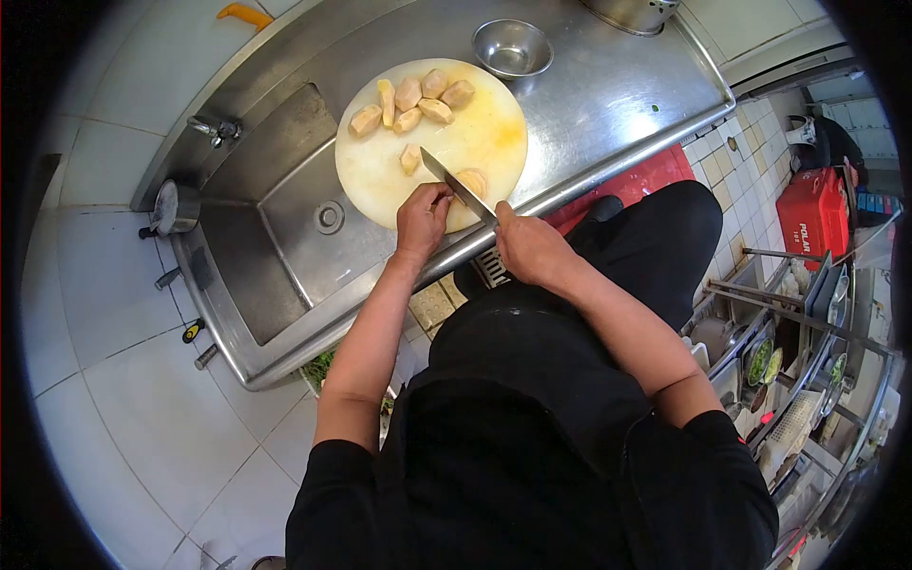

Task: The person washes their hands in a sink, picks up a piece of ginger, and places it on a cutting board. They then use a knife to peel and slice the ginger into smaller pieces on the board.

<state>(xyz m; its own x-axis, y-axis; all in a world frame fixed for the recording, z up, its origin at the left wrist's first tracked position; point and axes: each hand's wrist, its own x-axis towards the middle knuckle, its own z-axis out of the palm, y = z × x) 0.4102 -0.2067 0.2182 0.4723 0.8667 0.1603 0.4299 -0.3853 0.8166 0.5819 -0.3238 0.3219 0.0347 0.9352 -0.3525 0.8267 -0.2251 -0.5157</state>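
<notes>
A round white cutting board [370,190] lies over the sink's right part and the steel counter. Several peeled, pale pieces [408,93] are grouped on its upper half, and one cut piece [410,160] lies alone left of the blade. My right hand [532,247] is closed round the handle of a knife [456,185], whose blade points up and left over the board. Thin pale slices [472,180] lie to the right of the blade. My left hand [423,217] is at the board's lower edge beside the blade, fingers pressed together; whatever they hold is hidden.
A small steel bowl [513,48] stands on the counter behind the board. The sink [228,256] with a tap [215,130] is at the left. A metal pot [635,11] stands at the back. A red box [813,217] and wire racks [807,323] are at the right.
</notes>
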